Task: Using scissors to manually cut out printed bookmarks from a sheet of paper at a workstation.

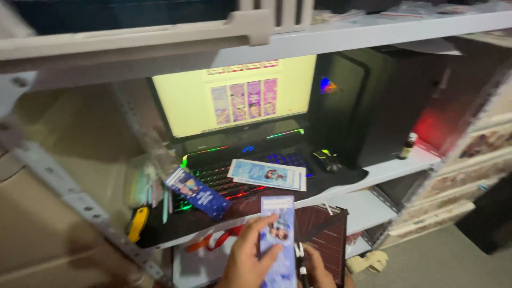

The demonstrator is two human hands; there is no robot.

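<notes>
My left hand (246, 258) holds a long blue illustrated card (279, 240) upright at the bottom middle, thumb across its face. Just right of it, my right hand (314, 269) grips a thin dark pen-like tool (302, 266), partly cut off by the frame's edge. Under both hands lies a dark red cutting mat (325, 234). Above them, on a backlit keyboard (224, 173), rest a pale blue card (268, 174) and a darker blue card (196, 192).
A lit monitor (234, 98) shows a row of cards under a grey shelf (373, 32). A black computer tower (368, 101), a mouse (326, 160), a small brown bottle (408, 145) and a yellow cutter (137, 224) stand around. Red-handled scissors (213, 241) lie left of my hand.
</notes>
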